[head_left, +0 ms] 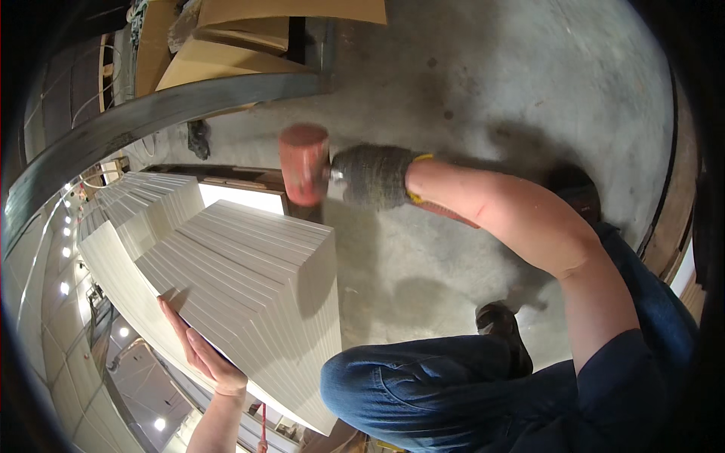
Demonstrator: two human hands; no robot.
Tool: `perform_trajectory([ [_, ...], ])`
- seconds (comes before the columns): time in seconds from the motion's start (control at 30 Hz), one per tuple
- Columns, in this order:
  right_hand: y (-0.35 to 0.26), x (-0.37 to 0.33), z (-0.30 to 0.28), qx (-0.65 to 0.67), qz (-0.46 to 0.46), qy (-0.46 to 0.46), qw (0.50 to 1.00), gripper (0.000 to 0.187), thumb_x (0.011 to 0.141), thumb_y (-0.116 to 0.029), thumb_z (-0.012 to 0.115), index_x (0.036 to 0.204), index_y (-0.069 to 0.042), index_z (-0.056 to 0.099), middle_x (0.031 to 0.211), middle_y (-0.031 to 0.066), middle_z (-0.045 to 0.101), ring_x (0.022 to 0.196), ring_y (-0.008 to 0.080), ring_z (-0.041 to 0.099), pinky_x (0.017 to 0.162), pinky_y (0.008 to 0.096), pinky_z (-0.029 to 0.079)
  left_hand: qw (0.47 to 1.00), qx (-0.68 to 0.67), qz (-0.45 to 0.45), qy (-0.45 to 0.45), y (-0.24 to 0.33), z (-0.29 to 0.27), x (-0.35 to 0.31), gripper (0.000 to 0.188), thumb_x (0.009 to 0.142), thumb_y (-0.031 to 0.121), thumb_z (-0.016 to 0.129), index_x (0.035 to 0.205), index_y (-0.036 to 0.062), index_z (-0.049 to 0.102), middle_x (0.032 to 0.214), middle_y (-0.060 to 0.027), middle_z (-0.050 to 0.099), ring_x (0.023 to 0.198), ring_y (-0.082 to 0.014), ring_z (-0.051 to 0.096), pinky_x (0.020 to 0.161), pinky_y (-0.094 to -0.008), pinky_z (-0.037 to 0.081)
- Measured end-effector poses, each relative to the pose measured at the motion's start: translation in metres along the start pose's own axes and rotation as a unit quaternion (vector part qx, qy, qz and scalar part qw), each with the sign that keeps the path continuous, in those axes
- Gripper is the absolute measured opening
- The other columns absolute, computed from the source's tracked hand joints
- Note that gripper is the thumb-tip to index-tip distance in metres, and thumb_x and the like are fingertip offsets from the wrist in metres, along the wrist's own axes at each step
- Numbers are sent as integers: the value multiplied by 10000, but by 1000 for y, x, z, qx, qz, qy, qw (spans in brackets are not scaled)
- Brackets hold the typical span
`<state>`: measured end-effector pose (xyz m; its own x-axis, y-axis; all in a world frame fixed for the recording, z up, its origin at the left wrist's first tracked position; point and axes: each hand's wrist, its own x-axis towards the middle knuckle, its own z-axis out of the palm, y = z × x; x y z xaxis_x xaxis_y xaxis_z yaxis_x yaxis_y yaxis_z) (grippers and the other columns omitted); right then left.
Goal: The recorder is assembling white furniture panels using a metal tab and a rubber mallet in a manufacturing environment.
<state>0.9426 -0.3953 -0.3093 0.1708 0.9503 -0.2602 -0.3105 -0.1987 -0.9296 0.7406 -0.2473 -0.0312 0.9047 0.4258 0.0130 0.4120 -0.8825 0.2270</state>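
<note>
My right hand (375, 177), in a dark knit glove, grips a mallet with a red rubber head (303, 164), held just above the far edge of a stack of white panels (257, 279) standing on edge. My bare left hand (198, 347) lies flat with fingers together against the near left face of the stack. A second stack of white panels (151, 204) stands right behind it, to the left. My bent knee in blue jeans (393, 385) is beside the stack's right face.
Bare concrete floor (483, 83) spreads to the right and behind. A dark curved metal beam (151, 113) crosses the upper left, with brown cardboard sheets (226, 53) beyond it. My dark shoe (500, 323) rests on the floor. A wooden edge (674, 226) runs along the right.
</note>
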Motion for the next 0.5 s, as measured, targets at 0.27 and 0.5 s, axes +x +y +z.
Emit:
perform_trajectory([
  [0.27,-25,6,-4,-167,51,-33,984,321,890,-353,545,961,-49,616,765,92,629,654,202,567,592,353,461,999,-18,-36,14,12,-1,2,514,985,237,161,1396,-59,247,1482,-148,244,1387,-255,183,1148,-371,108],
  [0.5,-22,1,10,201,173,-48,963,339,868,-364,591,857,-26,618,694,60,588,632,168,531,568,344,440,998,-25,-51,17,13,1,2,531,985,266,157,1401,-53,243,1486,-144,237,1388,-249,182,1147,-369,102],
])
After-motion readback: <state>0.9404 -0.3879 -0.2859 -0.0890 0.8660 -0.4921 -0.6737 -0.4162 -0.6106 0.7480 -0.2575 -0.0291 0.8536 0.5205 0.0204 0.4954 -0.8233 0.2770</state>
